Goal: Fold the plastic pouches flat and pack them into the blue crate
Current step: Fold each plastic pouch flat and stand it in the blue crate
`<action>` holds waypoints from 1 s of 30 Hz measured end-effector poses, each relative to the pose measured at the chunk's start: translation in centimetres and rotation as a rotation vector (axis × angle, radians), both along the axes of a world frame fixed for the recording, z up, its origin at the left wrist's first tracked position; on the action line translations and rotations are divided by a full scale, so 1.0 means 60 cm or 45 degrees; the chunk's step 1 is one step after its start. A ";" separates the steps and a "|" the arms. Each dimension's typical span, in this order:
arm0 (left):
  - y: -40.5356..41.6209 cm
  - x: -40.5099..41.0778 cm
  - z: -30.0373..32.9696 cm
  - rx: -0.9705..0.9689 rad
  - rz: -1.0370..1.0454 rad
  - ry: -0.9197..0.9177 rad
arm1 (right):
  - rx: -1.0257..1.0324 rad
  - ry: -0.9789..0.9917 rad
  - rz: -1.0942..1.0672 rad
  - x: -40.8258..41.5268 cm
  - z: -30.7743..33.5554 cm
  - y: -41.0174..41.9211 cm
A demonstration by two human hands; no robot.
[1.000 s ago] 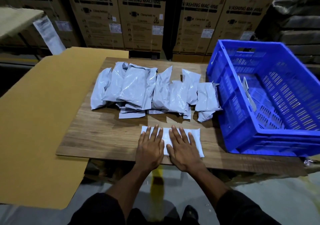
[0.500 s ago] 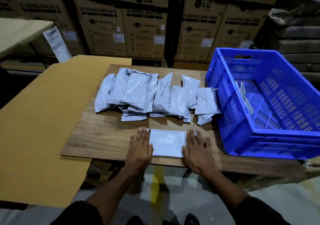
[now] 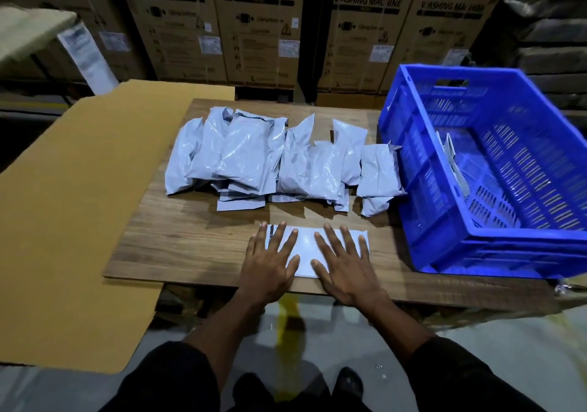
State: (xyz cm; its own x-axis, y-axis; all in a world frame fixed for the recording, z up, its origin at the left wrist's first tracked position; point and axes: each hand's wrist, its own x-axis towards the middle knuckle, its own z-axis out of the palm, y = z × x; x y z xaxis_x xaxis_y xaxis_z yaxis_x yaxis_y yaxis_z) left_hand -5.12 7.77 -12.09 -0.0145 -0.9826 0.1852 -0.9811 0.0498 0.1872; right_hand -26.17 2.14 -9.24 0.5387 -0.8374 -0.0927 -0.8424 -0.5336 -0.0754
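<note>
A flat white plastic pouch (image 3: 305,246) lies at the near edge of the wooden board (image 3: 190,240). My left hand (image 3: 270,262) presses on its left part with fingers spread straight. My right hand (image 3: 344,262) presses on its right part the same way. Behind it, a heap of several puffy grey-white pouches (image 3: 270,157) stretches across the board. The blue crate (image 3: 495,262) stands at the right, with a few flat pouches (image 3: 452,160) leaning against its inner left wall.
A large sheet of brown cardboard (image 3: 79,205) lies to the left, partly under the board. Stacked washing machine cartons (image 3: 254,27) form a wall behind. The grey floor and my shoes show below the board's near edge.
Both hands slid out to the ends of the pouch half a second ago and have come back inward over it. They press flat on it now as they did a second ago.
</note>
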 end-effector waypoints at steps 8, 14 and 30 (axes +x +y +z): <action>0.014 0.033 0.006 0.237 0.085 -0.010 | 0.155 0.139 -0.151 -0.051 0.029 0.000; 0.008 0.035 0.014 0.315 0.065 0.006 | -0.148 -0.010 0.269 -0.031 0.037 0.022; -0.008 0.063 0.073 0.014 -0.149 -0.186 | -0.500 -0.036 0.839 -0.003 0.088 0.044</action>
State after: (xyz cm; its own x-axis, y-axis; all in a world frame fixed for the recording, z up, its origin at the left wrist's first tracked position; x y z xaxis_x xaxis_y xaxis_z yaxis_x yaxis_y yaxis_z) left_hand -1.35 7.28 -7.72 -0.1548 -0.9746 0.1617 -0.9855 0.1638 0.0441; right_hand -26.33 4.80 -3.96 0.9359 -0.3107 0.1663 -0.3412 -0.9170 0.2068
